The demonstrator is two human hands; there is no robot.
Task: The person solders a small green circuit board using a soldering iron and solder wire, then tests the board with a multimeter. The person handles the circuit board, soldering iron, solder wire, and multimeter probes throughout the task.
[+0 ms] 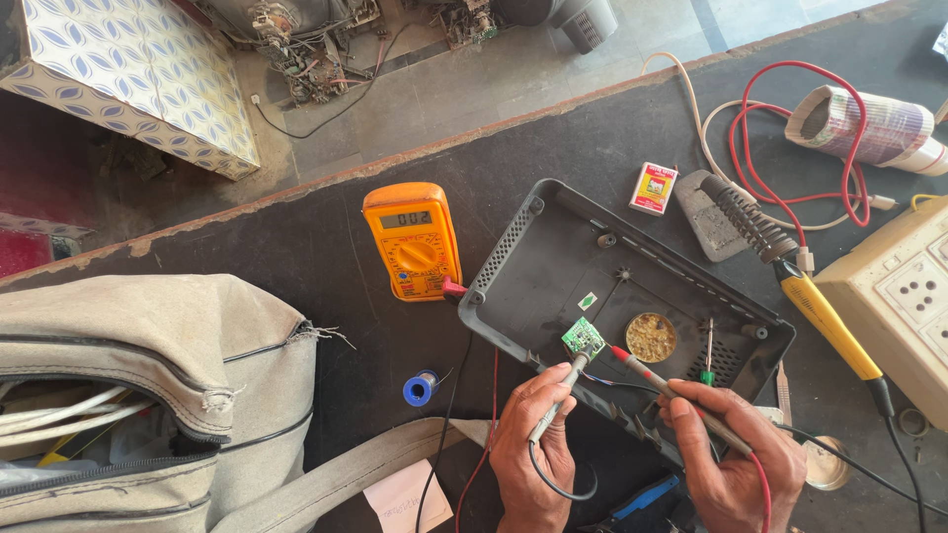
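Observation:
My left hand [530, 449] holds a grey-black meter probe [555, 400] whose tip touches a small green circuit board [583, 337]. A red meter probe [660, 385] is gripped in my right hand [736, 456], its tip just right of the board. The board sits at the near edge of a dark plastic casing [553, 266]. An orange multimeter [412, 240] lies left of the casing, with black and red leads running down to my hands.
A round tin of flux [651, 337] and a small screwdriver [708, 353] lie inside the casing. A yellow-handled soldering iron [802, 286] rests on its stand right of it. A beige socket box [899, 296], a grey bag [148, 385], a blue solder spool [420, 389] surround the bench.

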